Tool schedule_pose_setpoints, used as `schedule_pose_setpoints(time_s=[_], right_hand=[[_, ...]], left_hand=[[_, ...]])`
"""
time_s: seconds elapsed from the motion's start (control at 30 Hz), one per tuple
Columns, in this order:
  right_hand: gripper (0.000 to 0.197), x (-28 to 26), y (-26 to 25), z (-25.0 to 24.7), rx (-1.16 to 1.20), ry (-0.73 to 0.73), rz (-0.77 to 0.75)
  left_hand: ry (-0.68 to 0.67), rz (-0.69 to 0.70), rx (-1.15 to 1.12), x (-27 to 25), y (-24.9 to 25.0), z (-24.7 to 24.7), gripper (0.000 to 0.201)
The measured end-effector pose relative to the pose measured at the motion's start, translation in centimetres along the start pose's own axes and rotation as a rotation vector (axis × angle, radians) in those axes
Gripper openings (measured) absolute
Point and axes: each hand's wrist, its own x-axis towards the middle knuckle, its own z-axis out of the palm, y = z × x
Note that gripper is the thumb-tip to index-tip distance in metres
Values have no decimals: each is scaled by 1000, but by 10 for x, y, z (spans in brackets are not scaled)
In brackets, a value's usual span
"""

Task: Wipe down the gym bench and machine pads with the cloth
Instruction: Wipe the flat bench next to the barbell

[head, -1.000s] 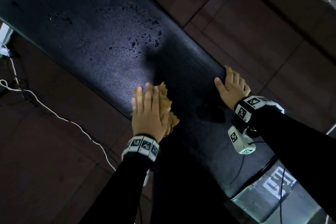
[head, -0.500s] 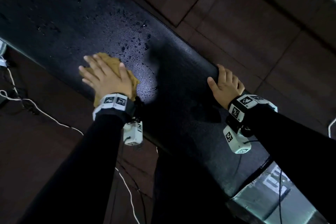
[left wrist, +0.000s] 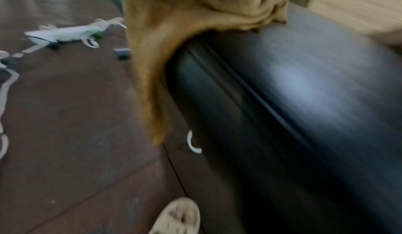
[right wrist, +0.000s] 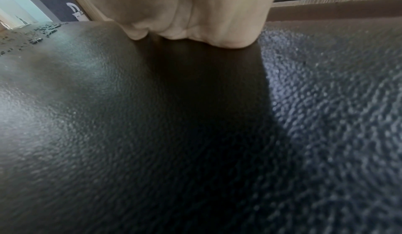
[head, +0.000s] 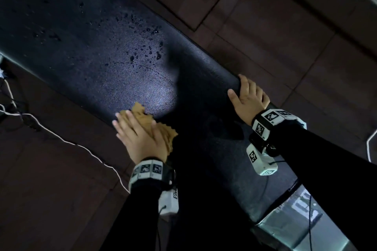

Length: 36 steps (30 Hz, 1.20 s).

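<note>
Cloth, lower centre, looks soft and limp; flat left hand presses it down, right hand grips the bench edge.

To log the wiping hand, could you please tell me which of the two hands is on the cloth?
The left hand, flat on the tan cloth at the bench's near edge; the right hand grips the far edge bare.

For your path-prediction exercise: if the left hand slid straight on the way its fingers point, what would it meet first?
Probably only bare wet pad: the left hand, on the crumpled tan cloth, points along the black padded bench's near edge; the droplets lie aside.
</note>
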Motion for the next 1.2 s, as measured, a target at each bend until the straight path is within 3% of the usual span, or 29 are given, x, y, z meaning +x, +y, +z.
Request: schedule_pose_setpoints(time_s=[0.2,0.27,0.43,0.53,0.63,0.7,0.87,0.93,1.07,1.13,1.2], right_hand=[[60,0,-1,-1,-3,1,3],[60,-1,-2,0,-1,14,4],[59,-1,-1,0,2,13,1],[58,-1,-1,1,1,29,5],[58,-1,0,3,4,56,11],[58,-1,0,3,5,42,15],[59,-8,-14,6,72,129,5],[62,-17,-31,10,81,179,-114],[78,-31,-83,26,-39,72,-473],[82,-30,-107,37,4,17,-504],[79,-27,-122,42,108,23,-437]], left_hand=[[94,-168,35,72,20,-8,76],[64,-135,61,80,39,-4,75],[-73,104,106,66,97,19,75],[-90,146,25,56,109,21,76],[-84,187,-87,60,94,10,71],[-67,188,-31,69,74,0,61],[-8,52,103,126,7,-30,56],[24,27,149,153,-16,-42,59],[3,1,163,180,-39,-50,60],[-2,14,154,178,-40,-49,59],[-14,18,140,175,-38,-49,60]])
